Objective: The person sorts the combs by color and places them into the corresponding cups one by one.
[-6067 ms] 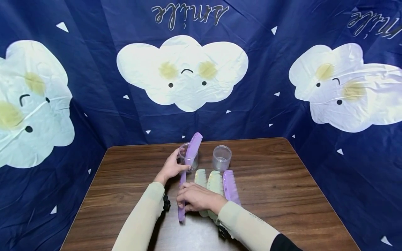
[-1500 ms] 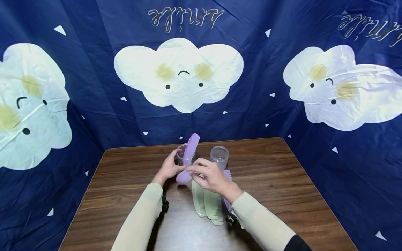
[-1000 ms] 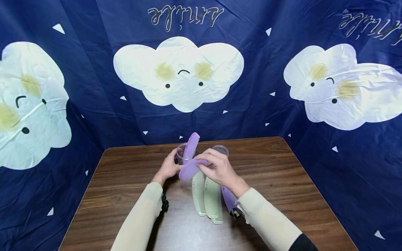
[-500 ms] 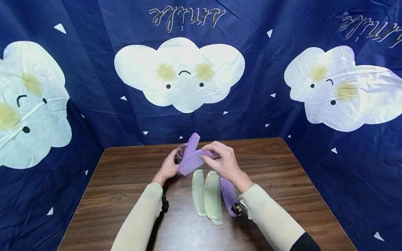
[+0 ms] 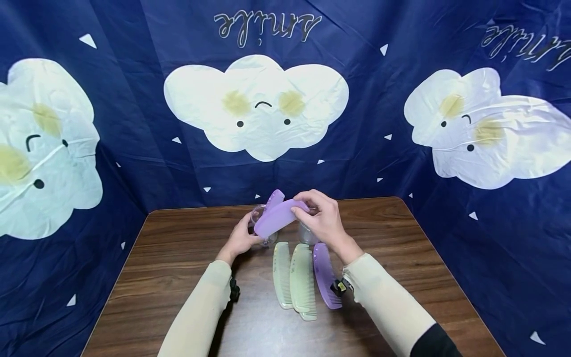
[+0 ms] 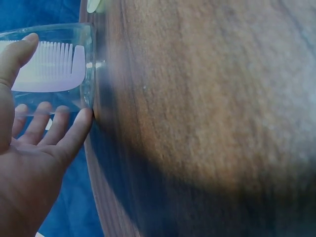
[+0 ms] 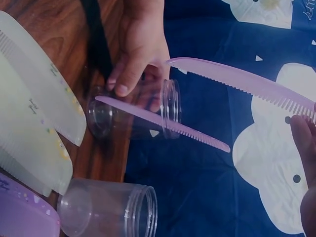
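My left hand (image 5: 241,238) grips a clear plastic jar (image 7: 145,106), thumb on one side and fingers on the other. A purple comb (image 7: 163,120) leans inside that jar, its upper end sticking out past the rim. My right hand (image 5: 323,219) pinches one end of another purple comb (image 5: 280,218) between thumb and fingers. This comb is off the table and slants across in front of the jar's mouth in the head view, its lower end close to my left hand. In the right wrist view its teeth face the comb in the jar.
A second clear jar (image 7: 106,205) stands right of the first, partly behind my right hand in the head view. Nearer me lie overlapping pale green combs (image 5: 301,280) and a purple comb (image 5: 324,277) on the wooden table (image 5: 178,277). A blue curtain (image 5: 374,168) hangs behind.
My right hand has lifted the purple comb from the table left of the green combs, raised it up and rightward, and tilted it. My left hand has stayed at the jar.
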{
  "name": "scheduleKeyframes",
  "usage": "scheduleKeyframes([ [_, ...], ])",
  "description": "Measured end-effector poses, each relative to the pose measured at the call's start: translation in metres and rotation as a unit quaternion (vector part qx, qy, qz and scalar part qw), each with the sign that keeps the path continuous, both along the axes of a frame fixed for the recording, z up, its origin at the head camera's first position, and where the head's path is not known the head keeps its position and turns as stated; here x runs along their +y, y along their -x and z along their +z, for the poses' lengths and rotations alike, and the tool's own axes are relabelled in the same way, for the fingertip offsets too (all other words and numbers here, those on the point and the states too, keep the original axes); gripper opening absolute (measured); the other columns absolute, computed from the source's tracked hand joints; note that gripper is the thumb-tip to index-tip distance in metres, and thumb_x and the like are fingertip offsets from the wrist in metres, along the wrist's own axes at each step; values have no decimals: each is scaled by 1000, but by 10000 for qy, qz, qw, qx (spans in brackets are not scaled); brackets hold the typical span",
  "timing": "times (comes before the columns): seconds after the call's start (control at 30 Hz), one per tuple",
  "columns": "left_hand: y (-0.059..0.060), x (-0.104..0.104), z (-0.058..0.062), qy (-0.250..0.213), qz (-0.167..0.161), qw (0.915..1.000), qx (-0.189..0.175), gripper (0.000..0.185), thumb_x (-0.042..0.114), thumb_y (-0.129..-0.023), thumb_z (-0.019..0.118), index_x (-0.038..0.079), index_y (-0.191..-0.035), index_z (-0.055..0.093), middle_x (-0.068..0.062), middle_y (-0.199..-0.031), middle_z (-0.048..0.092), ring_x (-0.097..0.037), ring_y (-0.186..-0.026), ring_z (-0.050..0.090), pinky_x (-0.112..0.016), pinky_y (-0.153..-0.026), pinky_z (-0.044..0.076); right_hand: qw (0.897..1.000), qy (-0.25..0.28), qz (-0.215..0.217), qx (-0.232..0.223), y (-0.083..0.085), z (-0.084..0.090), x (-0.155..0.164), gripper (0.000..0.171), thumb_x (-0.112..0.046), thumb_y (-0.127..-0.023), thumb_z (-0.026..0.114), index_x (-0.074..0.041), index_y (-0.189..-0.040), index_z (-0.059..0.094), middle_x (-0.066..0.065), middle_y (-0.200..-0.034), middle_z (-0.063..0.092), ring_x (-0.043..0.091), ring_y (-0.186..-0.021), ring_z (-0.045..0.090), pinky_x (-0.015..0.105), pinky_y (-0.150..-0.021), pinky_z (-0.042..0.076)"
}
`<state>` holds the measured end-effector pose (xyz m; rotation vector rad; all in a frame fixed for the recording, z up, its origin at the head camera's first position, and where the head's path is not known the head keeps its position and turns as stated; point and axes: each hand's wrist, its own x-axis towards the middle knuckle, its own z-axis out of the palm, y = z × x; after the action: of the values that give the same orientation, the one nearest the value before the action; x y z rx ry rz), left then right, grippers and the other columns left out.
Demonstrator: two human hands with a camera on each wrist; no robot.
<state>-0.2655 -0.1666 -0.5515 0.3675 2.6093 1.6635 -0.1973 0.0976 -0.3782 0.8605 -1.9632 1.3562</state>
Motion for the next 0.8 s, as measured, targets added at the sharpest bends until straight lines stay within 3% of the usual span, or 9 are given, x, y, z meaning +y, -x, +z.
scheduleKeyframes([
  [0.23, -1, -1, 1, 88, 28, 10000, -30, 87, 9, -75, 91, 8, -149, 44, -18, -144, 55, -42, -133, 55, -54, -107, 49, 9998, 77, -72, -178, -3, 23, -1, 22, 14, -77, 80, 8, -97, 71, 21, -85, 72, 21, -65, 64, 13, -59, 52],
  [0.4, -4, -2, 0, 111, 44, 9999, -84, 87, 10, -75, 90, 8, -149, 45, -17, -144, 56, -39, -132, 57, -50, -102, 54, 9994, 82, -222, -251, 6, 23, -1, 21, 13, -77, 81, 7, -95, 72, 20, -82, 73, 19, -64, 64, 11, -60, 51],
  [0.8, -2, -1, 2, 91, -17, 9999, -62, 90, 10, -76, 91, 8, -151, 42, -17, -147, 54, -39, -135, 54, -50, -104, 54, 9980, 118, -274, -557, 24, 26, -4, 20, 11, -79, 81, 8, -96, 72, 21, -83, 73, 19, -67, 65, 10, -61, 49],
])
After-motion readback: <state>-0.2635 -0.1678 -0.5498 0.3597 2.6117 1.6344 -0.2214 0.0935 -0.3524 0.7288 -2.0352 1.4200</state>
